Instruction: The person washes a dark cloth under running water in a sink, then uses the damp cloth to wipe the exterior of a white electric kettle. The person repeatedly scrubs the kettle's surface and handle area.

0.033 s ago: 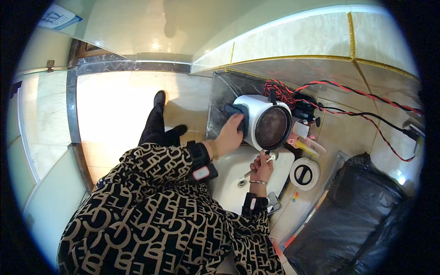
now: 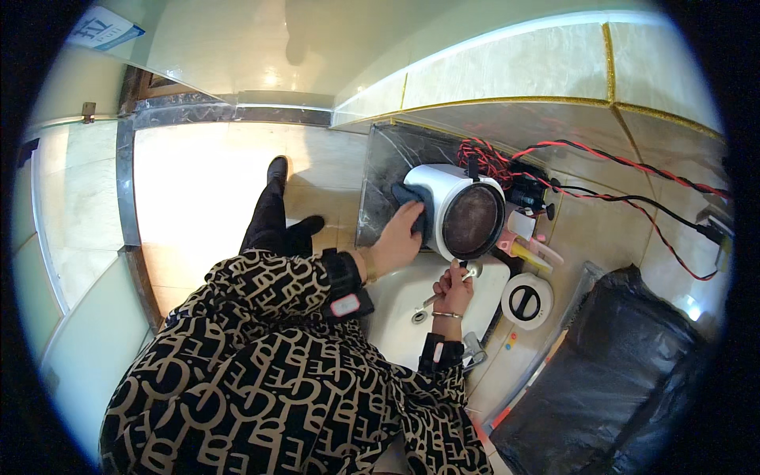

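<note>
A white round pot with a black rim lies tilted on its side over the end of the white sink, its dark inside facing right. My left hand is closed on a dark blue-grey cloth and presses it to the pot's outer wall. Below the rim, my right hand grips the black handle at the pot's edge; the fingers hide most of it. A white lid with a black knob lies to the right of the sink.
Behind the pot lies a bundle of red and black twisted wire, its leads running right along the tiled wall. Pink and yellow items stand near the lid. A black plastic sheet covers something at right. Dark marble edges the counter's left end.
</note>
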Tool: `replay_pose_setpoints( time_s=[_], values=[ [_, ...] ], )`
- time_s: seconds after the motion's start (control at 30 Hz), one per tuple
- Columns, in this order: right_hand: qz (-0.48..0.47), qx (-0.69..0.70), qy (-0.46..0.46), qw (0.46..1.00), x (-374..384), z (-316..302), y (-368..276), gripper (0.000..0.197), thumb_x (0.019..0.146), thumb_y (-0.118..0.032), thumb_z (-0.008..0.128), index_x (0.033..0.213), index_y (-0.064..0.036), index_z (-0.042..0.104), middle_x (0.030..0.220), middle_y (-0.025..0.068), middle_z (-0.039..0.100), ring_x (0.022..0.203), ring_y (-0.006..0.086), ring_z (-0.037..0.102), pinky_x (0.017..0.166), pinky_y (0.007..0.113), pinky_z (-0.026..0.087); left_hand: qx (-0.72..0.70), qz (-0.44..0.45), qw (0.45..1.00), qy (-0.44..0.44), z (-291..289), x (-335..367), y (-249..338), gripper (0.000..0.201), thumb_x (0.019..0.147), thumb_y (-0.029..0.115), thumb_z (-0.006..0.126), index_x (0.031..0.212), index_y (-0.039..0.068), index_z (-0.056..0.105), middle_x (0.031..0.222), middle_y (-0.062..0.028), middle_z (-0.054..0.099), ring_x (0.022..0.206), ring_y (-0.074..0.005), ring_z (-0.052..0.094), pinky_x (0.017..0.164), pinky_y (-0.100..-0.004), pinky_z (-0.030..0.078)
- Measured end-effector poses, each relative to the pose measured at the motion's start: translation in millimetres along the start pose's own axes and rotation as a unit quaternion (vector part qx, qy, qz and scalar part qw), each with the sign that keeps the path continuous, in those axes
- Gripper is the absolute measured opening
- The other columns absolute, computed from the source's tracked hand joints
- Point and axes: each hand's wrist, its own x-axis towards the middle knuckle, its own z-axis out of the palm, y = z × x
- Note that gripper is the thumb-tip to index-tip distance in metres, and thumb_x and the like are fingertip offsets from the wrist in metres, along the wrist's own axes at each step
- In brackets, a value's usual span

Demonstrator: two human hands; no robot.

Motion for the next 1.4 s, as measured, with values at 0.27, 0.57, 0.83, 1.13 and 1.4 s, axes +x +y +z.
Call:
replay_pose_setpoints(
  time_s=[0.27, 0.57, 0.83, 1.13, 1.4],
  values=[
    [-0.003, -0.006, -0.009, 1.000, 2, -3, -1, 0.027, 0.082, -0.014, 0.070, 0.072, -0.0168, 0.045, 0.056, -0.0026, 0.047, 0.041, 0.0064, 0.036, 0.038, 0.023, 0.026, -0.021, -0.076, 0.990, -0.117, -24, -41, 6, 0.026, 0.070, 0.007, 0.062, 0.096, -0.001, 0.063, 0.103, -0.0180, 0.061, 0.096, -0.0325, 0.058, 0.087, -0.0380, 0.046],
    [-0.003, -0.006, -0.001, 1.000, 1, -1, -3, 0.025, 0.082, -0.012, 0.069, 0.072, -0.0158, 0.046, 0.056, -0.0020, 0.047, 0.040, 0.0064, 0.035, 0.038, 0.022, 0.026, 0.018, -0.122, 0.992, 0.036, -15, 69, -57, 0.042, 0.078, 0.011, 0.059, 0.117, -0.005, 0.054, 0.106, -0.0239, 0.062, 0.098, -0.0312, 0.062, 0.085, -0.0347, 0.048],
    [-0.007, -0.004, -0.005, 1.000, 0, -2, -2, 0.024, 0.083, -0.011, 0.068, 0.073, -0.0143, 0.047, 0.057, -0.0025, 0.046, 0.042, 0.0060, 0.034, 0.037, 0.022, 0.026, -0.006, -0.152, 0.988, 0.012, -11, 56, -16, 0.042, 0.077, 0.008, 0.056, 0.117, -0.004, 0.055, 0.097, -0.0230, 0.065, 0.089, -0.0320, 0.064, 0.077, -0.0354, 0.049],
    [-0.001, -0.001, -0.008, 1.000, 5, -5, 0, 0.026, 0.082, -0.012, 0.070, 0.071, -0.0164, 0.046, 0.057, -0.0034, 0.046, 0.041, 0.0057, 0.034, 0.037, 0.022, 0.027, 0.095, -0.146, 0.981, -0.082, -24, 76, -23, 0.037, 0.072, 0.004, 0.046, 0.105, -0.008, 0.057, 0.096, -0.0280, 0.062, 0.089, -0.0404, 0.061, 0.077, -0.0393, 0.050],
    [0.002, -0.012, 0.001, 1.000, 4, -3, 0, 0.027, 0.081, -0.014, 0.071, 0.072, -0.0168, 0.046, 0.057, -0.0026, 0.047, 0.042, 0.0063, 0.035, 0.038, 0.022, 0.027, 0.078, -0.002, 0.997, -0.016, -12, 26, 14, 0.050, 0.078, 0.005, 0.053, 0.125, -0.009, 0.045, 0.115, -0.0309, 0.054, 0.108, -0.0383, 0.054, 0.095, -0.0397, 0.042]
  ],
)
